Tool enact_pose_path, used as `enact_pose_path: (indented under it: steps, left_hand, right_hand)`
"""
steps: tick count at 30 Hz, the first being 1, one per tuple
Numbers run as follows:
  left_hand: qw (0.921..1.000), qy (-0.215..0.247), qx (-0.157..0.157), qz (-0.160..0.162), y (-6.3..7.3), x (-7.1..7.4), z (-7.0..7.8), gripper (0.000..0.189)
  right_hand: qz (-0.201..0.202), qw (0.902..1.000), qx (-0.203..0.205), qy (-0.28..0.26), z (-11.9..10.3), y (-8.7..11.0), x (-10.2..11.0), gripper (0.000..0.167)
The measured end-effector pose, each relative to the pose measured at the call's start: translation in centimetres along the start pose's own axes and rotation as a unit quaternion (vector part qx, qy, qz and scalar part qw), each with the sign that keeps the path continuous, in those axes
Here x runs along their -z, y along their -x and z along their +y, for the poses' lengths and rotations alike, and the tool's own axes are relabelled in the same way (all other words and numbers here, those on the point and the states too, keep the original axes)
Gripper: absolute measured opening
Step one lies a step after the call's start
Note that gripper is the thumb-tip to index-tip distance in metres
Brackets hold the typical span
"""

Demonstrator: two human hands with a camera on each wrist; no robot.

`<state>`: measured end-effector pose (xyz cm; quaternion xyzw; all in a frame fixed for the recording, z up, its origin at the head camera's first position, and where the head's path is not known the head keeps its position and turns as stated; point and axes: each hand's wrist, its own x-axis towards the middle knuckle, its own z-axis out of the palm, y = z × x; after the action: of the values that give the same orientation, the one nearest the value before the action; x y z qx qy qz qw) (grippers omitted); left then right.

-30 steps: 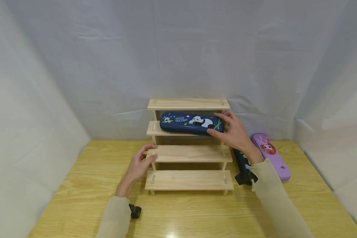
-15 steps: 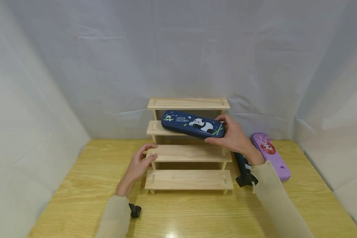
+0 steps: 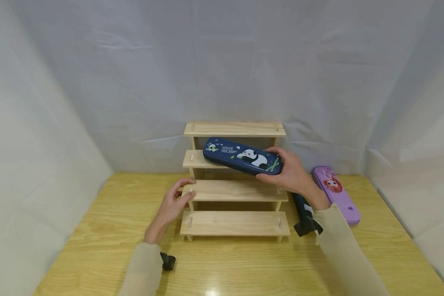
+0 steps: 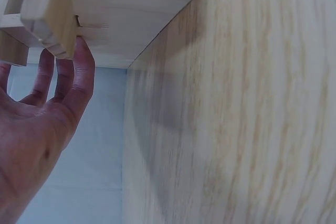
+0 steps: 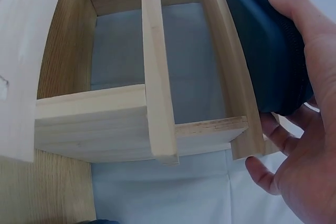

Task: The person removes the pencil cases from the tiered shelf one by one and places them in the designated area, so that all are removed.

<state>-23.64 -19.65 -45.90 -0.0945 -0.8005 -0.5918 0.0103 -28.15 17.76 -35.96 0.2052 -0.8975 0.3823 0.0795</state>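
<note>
A dark blue pencil case (image 3: 243,157) with panda pictures lies slantwise over the second tier from the top of a wooden stepped shelf (image 3: 234,224). Its right end is lower and nearer the front than its left. My right hand (image 3: 290,170) grips that right end, thumb at the front edge and fingers behind. In the right wrist view, the zipped side of the pencil case (image 5: 273,45) shows in the hand (image 5: 310,145), close against a tier board. My left hand (image 3: 173,202) holds the left end of the third tier; the left wrist view shows its fingers (image 4: 84,69) around the board.
Right of the shelf, a purple pencil case (image 3: 338,197) with a cartoon girl lies on the wood-grain table (image 3: 222,267). Another dark case (image 3: 300,204) lies beside it, partly covered by the right wrist. A pale cloth backdrop (image 3: 229,70) encloses the back and sides.
The pencil case's right end has swung down and toward the front, and the whole case has slid slightly right with my right hand. My left hand has stayed at the shelf.
</note>
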Motion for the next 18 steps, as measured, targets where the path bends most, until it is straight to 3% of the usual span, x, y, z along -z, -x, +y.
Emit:
enact_pose_path:
  steps: [8, 18]
  left_hand:
    - [0.9998, 0.008, 0.014, -0.009, -0.5, 0.2, -0.4, 0.034]
    - [0.9997, 0.007, 0.018, -0.011, -0.6, 0.0, -0.3, 0.034]
  right_hand:
    - [0.006, 0.9998, 0.000, 0.019, 0.0, 0.5, 0.2, 0.078]
    - [0.042, 0.9987, 0.012, 0.025, 0.9, 2.7, 0.5, 0.077]
